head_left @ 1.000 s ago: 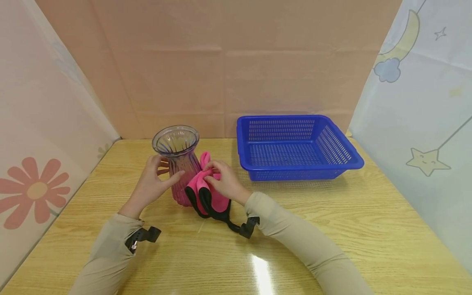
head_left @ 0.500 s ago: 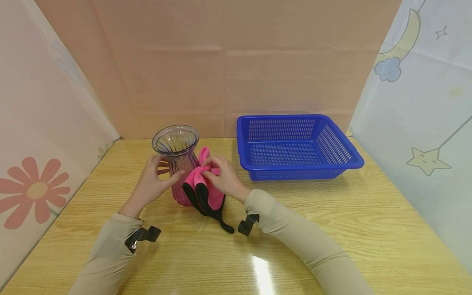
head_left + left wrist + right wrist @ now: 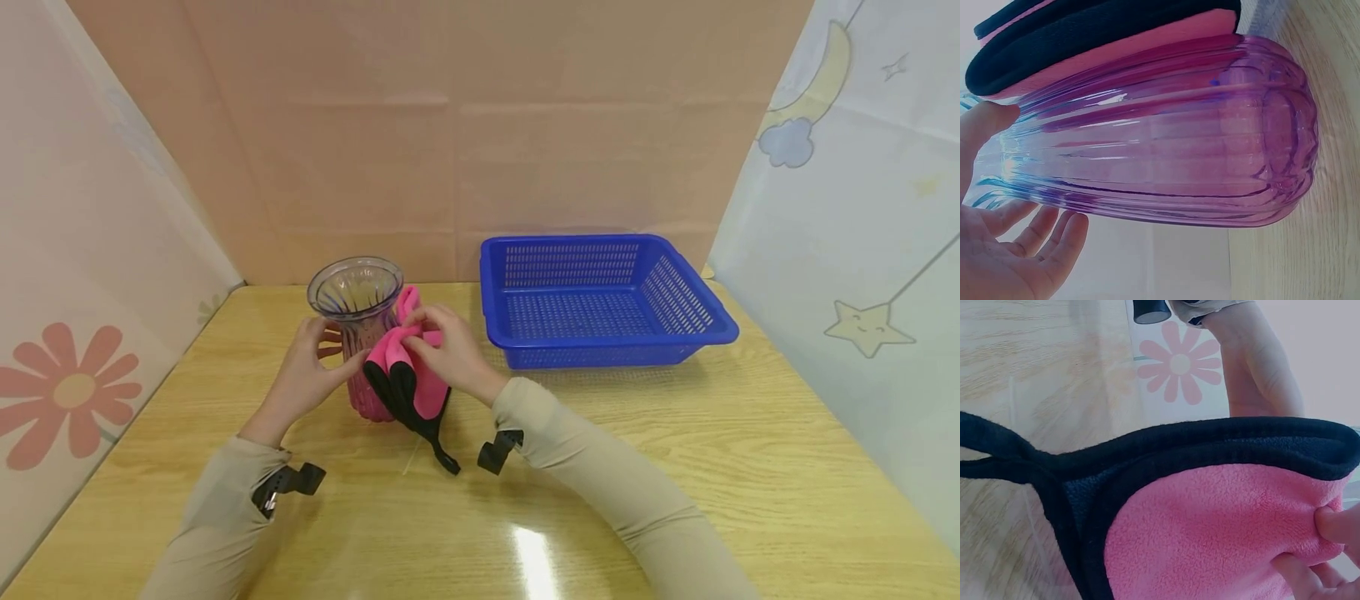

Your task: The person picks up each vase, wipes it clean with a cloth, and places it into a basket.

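While your left hand [image 3: 307, 371] cups the upright ribbed vase [image 3: 1166, 144] near its neck, thumb on one side and fingers on the other, your right hand [image 3: 446, 350] pinches the pink-and-black cloth [image 3: 1210, 531] between thumb and fingers, bunched at the top. Step at hand looks like working the cloth at the vase's right side; can't tell whether it presses on the glass. Next move probably calls for a light left-hand brace while the right presses the cloth along the wall, since the vase could tip or slide. Vase stands on the wood-grain surface [image 3: 600, 467], cloth partly in front of it. Blue basket [image 3: 607, 342] sits off to the right, not in the way. Likelier snags: the cloth's dangling black loop [image 3: 444, 457] and your left thumb, close to the cloth's edge.
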Demonstrator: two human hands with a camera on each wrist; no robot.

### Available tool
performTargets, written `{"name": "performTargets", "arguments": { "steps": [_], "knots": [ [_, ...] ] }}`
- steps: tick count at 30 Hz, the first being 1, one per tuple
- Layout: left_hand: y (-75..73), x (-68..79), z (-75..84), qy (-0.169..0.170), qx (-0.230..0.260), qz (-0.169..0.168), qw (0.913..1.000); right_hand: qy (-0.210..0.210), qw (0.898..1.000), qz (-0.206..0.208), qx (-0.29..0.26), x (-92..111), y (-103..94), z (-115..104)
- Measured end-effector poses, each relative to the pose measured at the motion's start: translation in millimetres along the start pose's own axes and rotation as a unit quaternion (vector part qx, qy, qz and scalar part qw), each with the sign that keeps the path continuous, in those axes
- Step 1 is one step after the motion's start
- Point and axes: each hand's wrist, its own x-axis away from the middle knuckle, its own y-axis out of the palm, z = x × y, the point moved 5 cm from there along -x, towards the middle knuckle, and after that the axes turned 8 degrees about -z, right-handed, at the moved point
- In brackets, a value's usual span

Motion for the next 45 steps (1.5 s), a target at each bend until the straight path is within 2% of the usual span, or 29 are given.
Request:
{"name": "performTargets", "arguments": {
  "steps": [8, 14, 23, 34, 45],
  "knots": [
    [-0.5, 0.5, -1.3, 0.004, 0.005, -0.003, 1.0000, -0.004, 1.000, 0.009, -0.023, -3, -1.9, -5],
    [-0.7, 0.5, -1.6, 0.002, 0.007, -0.001, 1.0000, -0.021, 0.998, 0.031, -0.044, -7, -6.8, -12],
    [-1.0, 0.0, -1.7, 0.009, 0.009, 0.000, 0.9999, -0.036, 0.993, 0.055, -0.100, -7, -15.0, -16],
    [0.0, -1.3, -1.2, 0.009, 0.006, -0.001, 0.9999, -0.057, 0.987, 0.075, -0.132, -7, -27.5, -23],
    [-0.7, -0.3, -1.4, 0.010, 0.000, 0.000, 1.0000, -0.062, 0.986, 0.064, -0.139, -8, -23.6, -24]
  ]
}}
